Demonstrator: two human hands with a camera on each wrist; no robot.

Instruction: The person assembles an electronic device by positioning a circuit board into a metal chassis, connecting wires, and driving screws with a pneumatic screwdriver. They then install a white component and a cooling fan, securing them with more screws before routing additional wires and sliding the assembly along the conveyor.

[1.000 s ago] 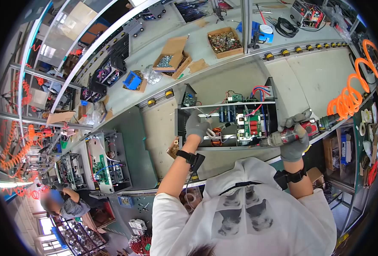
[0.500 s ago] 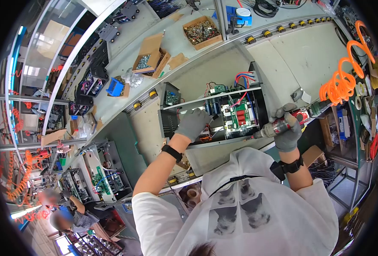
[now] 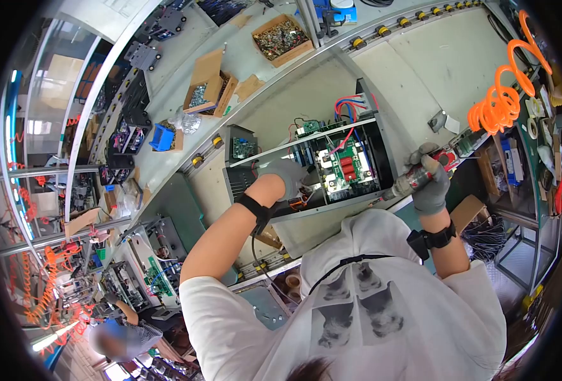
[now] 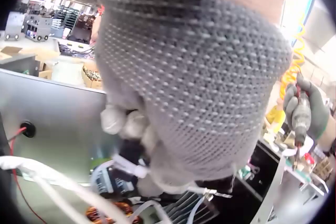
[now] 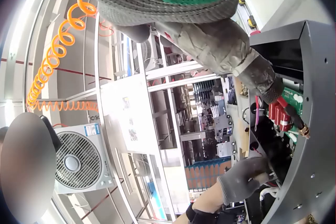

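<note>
In the head view the gloved left hand reaches into an open metal case. The left wrist view shows its fingers curled round a white-sleeved cable, their grip partly hidden, above a copper coil. My right hand grips a power screwdriver, its tip pointing left beside the case's near right corner. In the right wrist view the driver bit shows in front of the case wall. A green circuit board with red components lies inside the case.
A coiled orange hose hangs at the right. Boxes of small parts stand on the bench beyond the case. A small dark item lies to the right of the case. Another person is at lower left.
The left hand has shifted within the case and its forearm now covers more of the left end. The driver has moved slightly away from the case edge. The head view has shifted.
</note>
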